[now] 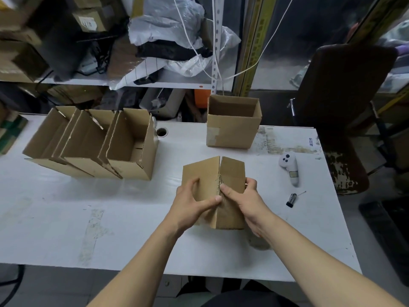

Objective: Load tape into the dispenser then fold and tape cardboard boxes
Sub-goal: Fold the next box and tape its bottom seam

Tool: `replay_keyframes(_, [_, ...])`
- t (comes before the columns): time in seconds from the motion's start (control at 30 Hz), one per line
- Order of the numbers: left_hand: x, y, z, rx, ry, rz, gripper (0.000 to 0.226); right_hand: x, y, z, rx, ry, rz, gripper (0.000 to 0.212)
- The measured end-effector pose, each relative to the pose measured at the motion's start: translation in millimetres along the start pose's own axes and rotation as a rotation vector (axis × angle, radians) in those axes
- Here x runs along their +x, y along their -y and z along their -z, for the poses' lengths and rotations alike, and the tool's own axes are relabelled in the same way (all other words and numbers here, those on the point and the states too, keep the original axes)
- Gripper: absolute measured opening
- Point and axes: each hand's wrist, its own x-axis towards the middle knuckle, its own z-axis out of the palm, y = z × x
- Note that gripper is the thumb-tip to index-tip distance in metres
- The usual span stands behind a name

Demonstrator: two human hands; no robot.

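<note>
I saw a small cardboard box (213,191) sitting between the two hands, low on the white table (110,218). Its two top flaps met in a line down the middle. The left hand (190,209) held the left side of the box, with its thumb pressed on the left flap close to that line and its fingers curled over the flap. The right hand (245,200) held the right side, with its thumb lying on the right flap and its fingers wrapped round the far right edge. Both thumbs nearly touched at the middle line.

Past the hands stood an open box (232,127). Far off to the left of the left hand stood three open boxes (93,145) in a row, touching each other. To the right of the right hand lay a white controller (288,167) and a little black tool (291,199).
</note>
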Motion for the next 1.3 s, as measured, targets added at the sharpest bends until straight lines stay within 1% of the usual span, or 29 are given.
replay_keyframes(0.03, [-2.7, -1.9, -2.0, 0.024, -0.048, -0.054, 0.085, 0.6, -1.0, -2.1, 0.026, -0.019, 0.003, 0.081])
replay_keyframes(0.1, [-8.9, -7.5, -8.7, 0.073, -0.157, -0.157, 0.054, 0.6, -1.3, -3.8, 0.048, -0.041, 0.017, 0.071])
replay_keyframes(0.13, [-12.1, -11.9, -12.4, 0.090, -0.207, -0.188, 0.041, 0.1, -1.9, -3.8, 0.025, -0.053, 0.032, 0.068])
replay_keyframes(0.17, [-13.9, -15.6, -16.1, 0.095, -0.251, -0.205, 0.033, -1.2, -2.5, -4.2, -0.013, -0.059, 0.054, 0.066])
replay_keyframes(0.2, [-14.8, -19.0, -19.0, 0.091, -0.284, -0.208, 0.032, -2.9, -3.6, -4.5, -0.052, -0.058, 0.077, 0.065])
replay_keyframes(0.27, [-12.8, -24.8, -22.8, 0.064, -0.310, -0.179, 0.037, -6.9, -6.1, -6.9, -0.094, -0.046, 0.105, 0.067])
replay_keyframes(0.33, [-10.1, -27.1, -23.8, 0.037, -0.290, -0.166, 0.037, -8.9, -9.0, -8.5, -0.096, -0.041, 0.119, 0.067])
replay_keyframes(0.43, [-10.7, -27.3, -24.2, 0.063, -0.256, -0.205, 0.033, -9.0, -10.5, -7.7, -0.107, -0.047, 0.122, 0.059])
replay_keyframes(0.5, [-10.5, -27.5, -21.9, 0.067, -0.242, -0.204, 0.032, -9.8, -10.5, -7.3, -0.122, -0.043, 0.129, 0.059])
replay_keyframes(0.57, [-9.2, -30.7, -17.3, 0.106, -0.216, -0.195, 0.028, -10.4, -9.9, -7.2, -0.130, -0.041, 0.133, 0.061])
replay_keyframes(0.67, [-6.9, -40.7, -6.1, 0.249, -0.133, -0.188, 0.026, -11.1, -7.6, -5.8, -0.132, -0.038, 0.133, 0.060])
replay_keyframes(0.77, [-5.4, -48.6, 2.3, 0.362, -0.106, -0.176, 0.041, -12.9, -7.3, -4.7, -0.139, -0.020, 0.147, 0.059])
replay_keyframes(0.83, [-4.1, -48.7, 4.2, 0.366, -0.119, -0.181, 0.045, -14.1, -8.1, -6.4, -0.152, -0.017, 0.160, 0.059])
replay_keyframes(0.93, [-2.8, -46.5, 3.1, 0.371, -0.107, -0.209, 0.041, -13.0, -7.9, -7.8, -0.141, -0.024, 0.162, 0.059])
replay_keyframes(1.03, [-7.2, -39.3, 3.0, 0.356, -0.079, -0.201, 0.038, -12.5, -5.7, -7.8, -0.110, -0.032, 0.153, 0.058])
replay_keyframes(1.1, [-11.1, -32.7, 2.6, 0.399, -0.072, -0.204, 0.042, -13.8, -5.2, -7.8, -0.108, -0.032, 0.155, 0.057])
replay_keyframes(1.2, [-11.7, -30.4, 0.6, 0.442, -0.088, -0.253, 0.044, -14.6, -6.3, -9.4, -0.113, -0.039, 0.150, 0.056])
replay_keyframes(1.3, [-10.3, -35.4, 0.3, 0.455, -0.040, -0.266, 0.040, -11.7, -5.2, -8.9, -0.093, -0.047, 0.136, 0.055])
